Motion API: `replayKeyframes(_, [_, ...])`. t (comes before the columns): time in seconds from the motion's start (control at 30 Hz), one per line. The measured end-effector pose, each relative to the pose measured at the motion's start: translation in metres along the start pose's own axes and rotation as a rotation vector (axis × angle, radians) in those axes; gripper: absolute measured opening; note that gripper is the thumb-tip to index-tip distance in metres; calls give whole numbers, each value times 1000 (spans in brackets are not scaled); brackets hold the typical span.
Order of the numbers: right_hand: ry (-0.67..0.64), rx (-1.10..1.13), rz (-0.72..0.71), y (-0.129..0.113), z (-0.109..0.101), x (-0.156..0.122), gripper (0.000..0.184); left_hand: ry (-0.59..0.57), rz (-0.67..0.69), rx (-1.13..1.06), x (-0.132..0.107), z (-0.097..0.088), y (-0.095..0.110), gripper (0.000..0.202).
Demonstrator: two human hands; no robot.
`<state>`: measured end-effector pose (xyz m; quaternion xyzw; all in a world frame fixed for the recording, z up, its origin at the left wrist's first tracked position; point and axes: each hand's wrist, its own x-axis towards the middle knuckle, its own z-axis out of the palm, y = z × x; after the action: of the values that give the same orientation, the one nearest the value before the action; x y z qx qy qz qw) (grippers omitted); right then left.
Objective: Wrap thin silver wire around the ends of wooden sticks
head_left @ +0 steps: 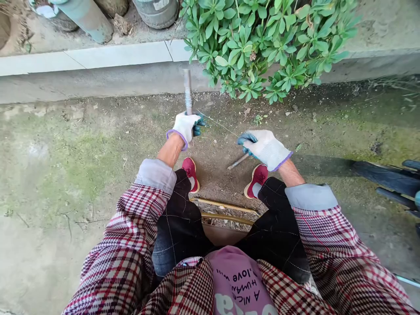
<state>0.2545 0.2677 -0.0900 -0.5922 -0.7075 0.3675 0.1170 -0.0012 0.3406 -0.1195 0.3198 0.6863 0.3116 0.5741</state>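
Note:
I sit with both hands in white gloves with blue palms. My left hand (186,127) is closed round a grey metal rod (188,89) that points up and away from me. My right hand (265,147) is closed on a thin grey tool (238,161) whose tip slants down toward the ground. A fine wire (220,124) runs taut between the two hands. My red shoes (191,173) rest on bare dirt just below the hands.
A leafy green plant (262,43) overhangs a concrete ledge (114,54) ahead. Grey pots (157,12) and a pipe (87,19) stand behind the ledge. Dark bars (387,177) jut in at the right. A wooden stool frame (226,212) shows between my knees.

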Motion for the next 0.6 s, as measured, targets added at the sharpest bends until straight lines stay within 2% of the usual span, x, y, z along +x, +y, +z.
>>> replayKeyframes(0.03, [5, -9, 4, 0, -2, -1, 18, 47, 5, 80, 6, -6, -2, 16])
replayKeyframes(0.1, [39, -11, -4, -1, -5, -3, 20, 74, 44, 411, 16, -15, -8, 23])
replayKeyframes(0.2, [142, 33, -30, 4, -10, -4, 22, -37, 54, 877, 19, -14, -27, 19])
replayKeyframes(0.27, [200, 60, -3, 11, -14, -2, 23, -144, 1, 985, 12, 0, -41, 11])
replayKeyframes(0.37, [246, 81, 95, 23, -18, 3, 23, -310, -34, 1094, -10, 32, -54, 21])
replayKeyframes(0.43, [276, 96, 148, 31, -20, 7, 23, -538, 90, 1305, -29, 50, -54, 21])
replayKeyframes(0.47, [294, 105, 168, 34, -21, 8, 22, -606, 155, 1360, -38, 56, -51, 20])
replayKeyframes(0.6, [317, 146, 236, 42, -23, 12, 18, -717, 231, 1422, -69, 60, -36, 12])
